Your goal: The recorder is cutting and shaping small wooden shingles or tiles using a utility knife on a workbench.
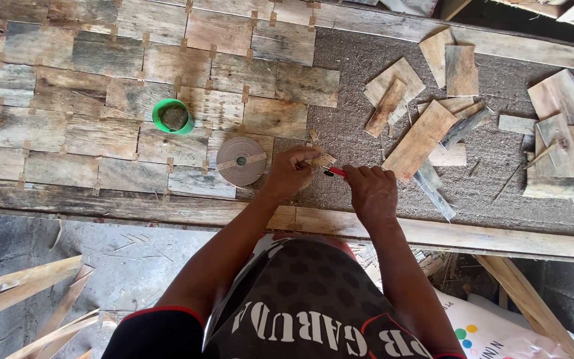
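My left hand (291,171) pinches a short strip of brown tape (322,160) over the grey mat. My right hand (371,191) is closed around a small tool with a red handle (337,173), its tip touching the strip. A roll of brown tape (240,161) lies flat just left of my left hand, at the edge of a panel of weathered wood pieces (101,86) joined by small tape tabs. A green round container (173,116) stands on that panel.
Loose wood offcuts (420,136) lie scattered on the grey mat (353,73) to the right, with more boards (563,126) at the far right. A long plank (466,236) runs along the near edge. Wood slats (21,286) and a white printed sack (493,332) lie on the floor below.
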